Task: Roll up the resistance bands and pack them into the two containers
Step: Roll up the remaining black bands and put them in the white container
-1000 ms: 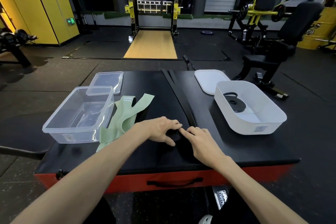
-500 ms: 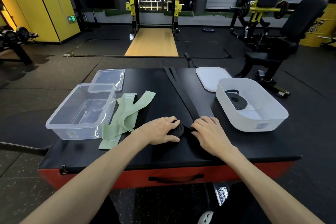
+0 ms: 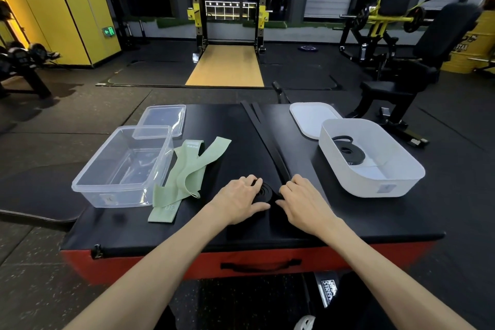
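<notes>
Long flat black rubber resistance band (image 3: 263, 191) lies on the black padded box (image 3: 120, 225), its near end coiled between my hands. My left hand (image 3: 238, 200) curls round the coil to keep it tight. My right hand (image 3: 302, 198) pinches the straight tail, feeding it in. The white plastic tub (image 3: 401, 187) on the right holds one rolled black band (image 3: 348, 151). The clear plastic box (image 3: 88, 182) and pale green fabric bands (image 3: 187, 169) wait on the left.

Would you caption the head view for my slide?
Left hand and right hand roll a black band beside the white container.

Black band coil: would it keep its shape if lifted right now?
Probably not: the coil looks loosely wound, with rings showing, so it may spring open. Its long unrolled tail lies flat and limp, likely to drag.
</notes>
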A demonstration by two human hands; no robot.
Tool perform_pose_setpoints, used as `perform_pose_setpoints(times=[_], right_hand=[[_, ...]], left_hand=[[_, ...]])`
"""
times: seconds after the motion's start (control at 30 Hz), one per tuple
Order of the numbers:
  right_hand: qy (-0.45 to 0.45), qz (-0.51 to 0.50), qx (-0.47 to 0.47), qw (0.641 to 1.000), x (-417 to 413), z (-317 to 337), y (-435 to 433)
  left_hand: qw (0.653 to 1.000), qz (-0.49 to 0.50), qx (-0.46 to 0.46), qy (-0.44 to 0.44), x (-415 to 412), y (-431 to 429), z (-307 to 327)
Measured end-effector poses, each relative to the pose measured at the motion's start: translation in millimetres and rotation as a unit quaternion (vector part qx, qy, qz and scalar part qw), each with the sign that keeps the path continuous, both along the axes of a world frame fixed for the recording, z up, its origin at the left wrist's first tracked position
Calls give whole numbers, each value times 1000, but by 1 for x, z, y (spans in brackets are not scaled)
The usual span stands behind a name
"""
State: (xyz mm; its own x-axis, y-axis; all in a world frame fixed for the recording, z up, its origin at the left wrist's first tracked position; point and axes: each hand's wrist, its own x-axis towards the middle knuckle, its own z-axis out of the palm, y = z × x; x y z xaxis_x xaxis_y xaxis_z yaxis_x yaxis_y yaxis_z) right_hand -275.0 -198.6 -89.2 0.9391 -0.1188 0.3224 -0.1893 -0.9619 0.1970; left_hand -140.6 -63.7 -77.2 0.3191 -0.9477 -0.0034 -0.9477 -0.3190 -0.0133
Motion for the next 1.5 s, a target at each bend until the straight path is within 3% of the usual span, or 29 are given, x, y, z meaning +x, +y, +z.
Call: perform_pose_setpoints(times=[0.47, 0.63, 0.97, 1.07, 1.2, 1.33, 1.5], right_hand=[[-36, 43, 66, 996, -5, -12, 0], [-30, 21, 27, 999, -3, -14, 0], [-79, 20, 68, 994, 0, -16, 9], [-76, 26, 73, 994, 1, -17, 9], [-79, 33, 77, 993, 0, -16, 8], [-53, 32, 97, 993, -4, -15, 4], [8, 48, 161, 986, -12, -19, -12]], left_hand=[[991, 111, -49, -57, -22, -2, -13], [989, 117, -66, -65, -23, -3, -15], [992, 104, -37, -56, -29, 2, -20], [998, 57, -3, 1, -22, 7, -15], [994, -73, 84, -5, 10, 4, 8], [982, -151, 116, 0, 26, -7, 20], [985, -162, 59, -9, 23, 2, 12]])
